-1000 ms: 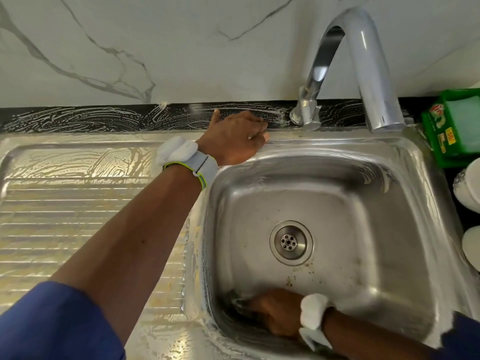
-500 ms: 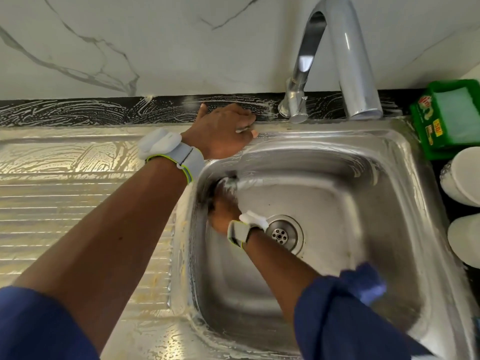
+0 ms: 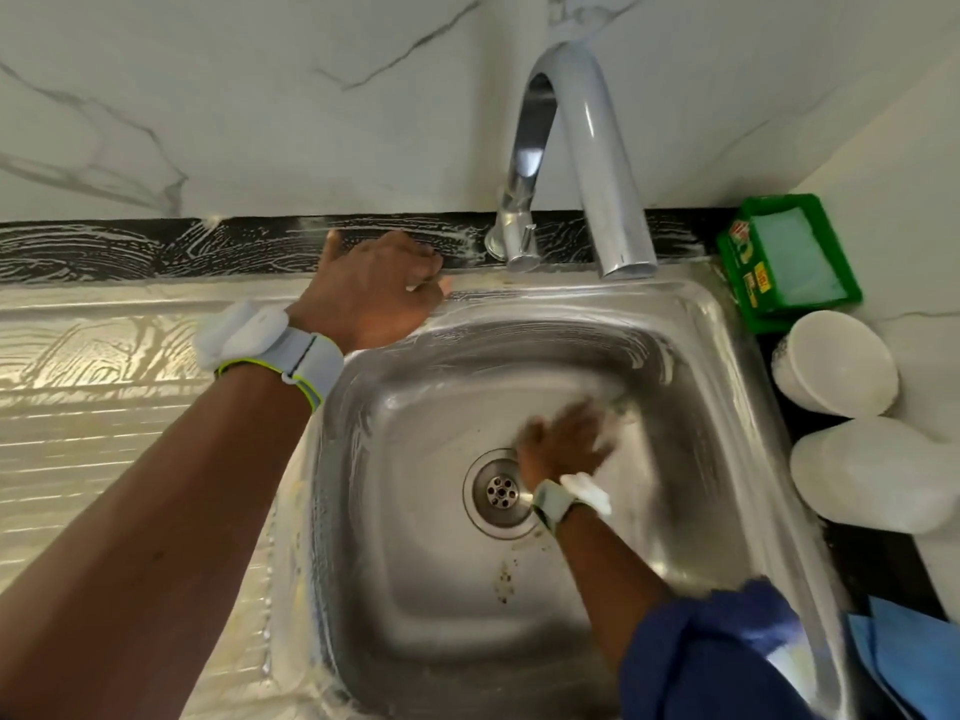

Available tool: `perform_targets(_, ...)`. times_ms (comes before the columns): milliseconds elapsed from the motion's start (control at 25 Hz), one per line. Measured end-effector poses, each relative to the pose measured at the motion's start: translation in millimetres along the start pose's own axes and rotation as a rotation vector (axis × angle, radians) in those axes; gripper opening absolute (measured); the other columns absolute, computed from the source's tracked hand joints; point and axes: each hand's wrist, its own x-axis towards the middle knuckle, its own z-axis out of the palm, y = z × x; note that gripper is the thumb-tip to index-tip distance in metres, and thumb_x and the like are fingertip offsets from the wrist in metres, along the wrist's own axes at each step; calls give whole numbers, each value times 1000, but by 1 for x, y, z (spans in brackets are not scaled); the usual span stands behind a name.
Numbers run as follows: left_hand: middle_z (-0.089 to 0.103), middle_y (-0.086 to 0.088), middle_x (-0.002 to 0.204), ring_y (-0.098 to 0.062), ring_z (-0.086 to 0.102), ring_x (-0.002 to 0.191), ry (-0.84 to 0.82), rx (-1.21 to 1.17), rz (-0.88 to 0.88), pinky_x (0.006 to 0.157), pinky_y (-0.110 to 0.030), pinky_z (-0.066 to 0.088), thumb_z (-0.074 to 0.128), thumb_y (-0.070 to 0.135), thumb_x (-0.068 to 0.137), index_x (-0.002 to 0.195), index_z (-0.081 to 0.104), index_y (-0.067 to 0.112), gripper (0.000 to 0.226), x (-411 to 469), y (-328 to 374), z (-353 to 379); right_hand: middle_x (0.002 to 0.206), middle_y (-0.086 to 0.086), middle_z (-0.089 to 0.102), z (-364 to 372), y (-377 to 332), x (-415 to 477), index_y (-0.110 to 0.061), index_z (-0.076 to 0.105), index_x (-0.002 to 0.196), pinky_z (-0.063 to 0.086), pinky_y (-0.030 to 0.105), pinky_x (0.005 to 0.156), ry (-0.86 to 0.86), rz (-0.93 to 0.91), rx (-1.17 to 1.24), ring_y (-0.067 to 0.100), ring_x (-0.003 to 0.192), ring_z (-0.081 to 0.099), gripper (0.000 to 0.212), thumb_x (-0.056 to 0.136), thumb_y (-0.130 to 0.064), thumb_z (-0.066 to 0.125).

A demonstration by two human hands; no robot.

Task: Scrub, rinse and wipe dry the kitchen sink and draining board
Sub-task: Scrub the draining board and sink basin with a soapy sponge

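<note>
Steel sink (image 3: 395,563), right hand (image 3: 563,444) inside (fingers blurred, unclear), left hand (image 3: 371,293) curled on rim.

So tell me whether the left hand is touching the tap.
Apart. The head view shows the left hand resting on the back rim of the sink, with a strip of soapy black counter visible between its fingers and the tap.

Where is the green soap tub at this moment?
Head view: the green soap tub sits far right on the dark counter, by the back right corner of the sink, right of the tap and behind a white cup.
</note>
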Motion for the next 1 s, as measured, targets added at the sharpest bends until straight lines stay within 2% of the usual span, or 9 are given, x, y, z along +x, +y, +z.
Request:
perform_targets(120, 43, 12, 159, -17, 36, 150, -13, 30, 4, 122, -66, 5, 47, 56, 103, 144, 56, 35, 48, -1, 0, 5, 163, 22, 16, 6, -29, 7, -9, 11, 160, -3, 56, 123, -32, -692, -242, 39, 153, 6, 82, 99, -61, 30)
perform_targets(200, 44, 11, 157, -17, 37, 148, -22, 55, -6, 122, -65, 6, 45, 57, 102, 139, 60, 33, 46, 0, 2, 3, 165, 15, 13, -16, -16, 23, -12, 17, 159, -3, 55, 123, 42, -854, -558, 35, 154, 0, 86, 96, -70, 26)
perform_targets(320, 46, 9, 155, -18, 38, 147, -33, 77, -11, 121, -65, 6, 41, 54, 104, 135, 62, 29, 45, -1, 6, -1, 165, 16, 12, -31, 41, 32, -11, 17, 159, -16, 52, 120, 22, -535, -817, 34, 154, 0, 83, 96, -64, 31)
perform_targets(400, 43, 9, 158, -20, 36, 149, -42, 69, -29, 122, -65, 4, 42, 53, 104, 138, 61, 29, 46, -1, 8, -5, 157, 27, 29, -35, 68, 11, 1, 36, 151, -19, 59, 116, -26, -261, -869, 43, 150, 20, 64, 100, -37, 39)
perform_targets(480, 43, 9, 158, -22, 36, 149, -50, 49, -36, 122, -65, 4, 43, 52, 104, 137, 62, 27, 46, -3, 9, -5, 139, 28, 54, -25, 78, -27, 7, 59, 133, 4, 62, 118, -133, -231, -927, 43, 135, 46, 45, 98, -14, 40)
perform_targets(560, 45, 8, 156, -22, 38, 147, -39, 43, -14, 121, -66, 7, 45, 52, 103, 132, 64, 26, 43, -6, 11, -3, 135, 18, 61, -21, 82, -64, -2, 63, 129, 34, 50, 111, -381, -315, -813, 36, 129, 54, 36, 103, -12, 40)
perform_targets(640, 45, 7, 156, -23, 39, 147, -35, 44, -18, 121, -67, 9, 46, 52, 103, 131, 64, 26, 43, -6, 9, -3, 130, 9, 65, -46, 76, -70, -10, 67, 123, 45, 41, 103, -632, -327, -755, 29, 123, 59, 31, 104, -15, 43)
perform_targets(840, 43, 7, 158, -23, 38, 147, -46, 86, -8, 121, -66, 11, 45, 53, 103, 133, 62, 23, 46, -5, 8, -4, 101, 9, 73, -95, 70, -6, -13, 78, 91, 51, 43, 86, -127, -575, -939, 33, 100, 68, 16, 85, -28, 74)
perform_targets(1000, 44, 7, 158, -21, 36, 148, -48, 102, 17, 121, -65, 13, 44, 56, 102, 136, 61, 27, 48, -1, 4, -2, 138, 23, 52, -97, 43, 21, -7, 71, 115, 47, 47, 96, -8, -534, -742, 42, 124, 53, 41, 97, -19, 35)
